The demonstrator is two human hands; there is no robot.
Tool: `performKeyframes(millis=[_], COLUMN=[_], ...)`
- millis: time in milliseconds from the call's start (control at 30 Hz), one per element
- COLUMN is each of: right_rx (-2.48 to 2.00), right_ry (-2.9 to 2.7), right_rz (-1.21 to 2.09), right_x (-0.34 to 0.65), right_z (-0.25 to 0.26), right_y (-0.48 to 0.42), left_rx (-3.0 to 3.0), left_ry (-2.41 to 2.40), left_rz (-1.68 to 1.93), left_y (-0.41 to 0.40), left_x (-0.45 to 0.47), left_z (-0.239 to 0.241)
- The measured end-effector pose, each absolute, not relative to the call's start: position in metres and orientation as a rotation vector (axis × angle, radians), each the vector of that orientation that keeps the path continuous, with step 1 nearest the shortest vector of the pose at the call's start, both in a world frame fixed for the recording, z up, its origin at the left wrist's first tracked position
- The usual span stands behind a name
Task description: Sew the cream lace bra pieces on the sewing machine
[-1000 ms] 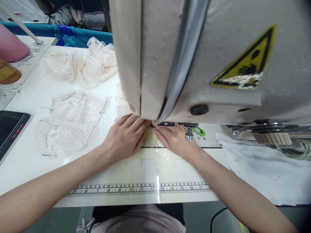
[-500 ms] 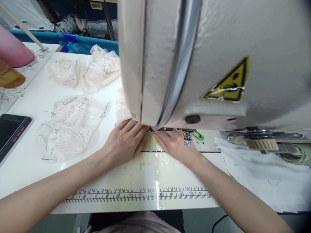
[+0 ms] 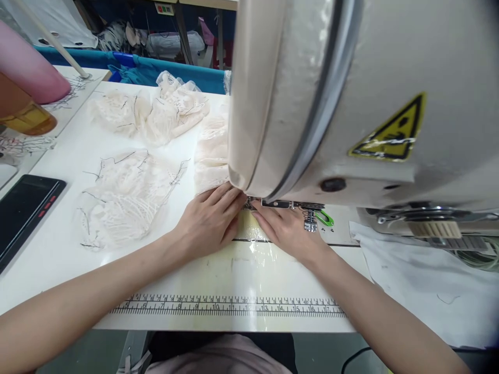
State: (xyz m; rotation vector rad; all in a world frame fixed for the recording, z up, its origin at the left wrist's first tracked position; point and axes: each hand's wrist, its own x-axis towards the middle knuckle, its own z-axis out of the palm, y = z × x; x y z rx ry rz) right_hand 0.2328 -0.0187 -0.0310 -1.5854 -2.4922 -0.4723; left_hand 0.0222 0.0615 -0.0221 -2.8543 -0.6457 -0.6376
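Observation:
My left hand (image 3: 208, 221) lies flat on the white table (image 3: 58, 244), fingers stretched toward the needle area under the big cream sewing machine head (image 3: 351, 98). Its fingertips press the edge of a cream lace piece (image 3: 210, 156) that runs back behind the machine. My right hand (image 3: 286, 231) lies flat beside it, fingers pointing at the presser foot (image 3: 273, 204), which the machine head mostly hides. Both hands are nearly touching.
Two heaps of cream lace with dark threads lie at left (image 3: 125, 195) and back left (image 3: 156, 111). A black phone (image 3: 23, 208) sits at the left edge. A printed ruler (image 3: 230, 306) runs along the front edge. White cloth (image 3: 424, 280) lies at right. A green clip (image 3: 324, 218) sits by the needle.
The view has shifted left, so more of the lace behind the machine shows. Both hands stay flat at the needle area in about the same place.

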Motion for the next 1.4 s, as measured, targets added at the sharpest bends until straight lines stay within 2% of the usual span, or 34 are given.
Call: performKeyframes(millis=[100, 433, 567, 733, 800, 933, 1000, 1100, 1200, 1333, 1400], right_rx=[-1.624, -1.648, -1.589, -1.384, -1.334, -1.22, -1.179, -1.192, -1.271, -1.381, -1.407], right_ry=[-2.456, -2.268, -2.25, -2.252, -2.245, -2.26, -2.273, -2.246, -2.212, -2.234, -2.24], right_rz=[-0.372, -0.35, -0.316, -0.482, -0.584, -0.703, -0.732, -0.771, -0.77, -0.55, -0.445], right_x=[0.233, 0.231, 0.232, 0.231, 0.231, 0.228, 0.227, 0.225, 0.226, 0.229, 0.23], right_z=[-0.031, -0.029, -0.029, -0.024, -0.02, -0.015, -0.014, -0.015, -0.018, -0.024, -0.026], right_y=[-0.019, -0.014, -0.014, -0.015, -0.014, -0.011, -0.01, -0.01, -0.013, -0.017, -0.018], left_rx=[-2.854, -2.886, -2.835, -2.698, -2.641, -2.393, -2.315, -2.398, -2.714, -3.243, -3.334], left_ry=[-0.651, -0.785, -0.664, -0.483, -0.613, -1.321, -1.46, -1.352, -1.003, -0.528, -0.451], left_rz=[-0.638, -0.499, -0.535, -0.436, -0.409, -0.286, -0.313, -0.477, -0.614, -0.548, -0.651], left_y=[0.062, 0.062, 0.056, 0.041, 0.032, 0.01, -0.001, -0.017, -0.034, -0.049, -0.049], left_x=[0.022, 0.02, 0.02, 0.002, -0.018, -0.073, -0.096, -0.111, -0.101, -0.071, -0.059], left_z=[-0.024, -0.026, -0.025, -0.003, 0.006, 0.008, 0.003, -0.006, -0.006, 0.002, 0.004])
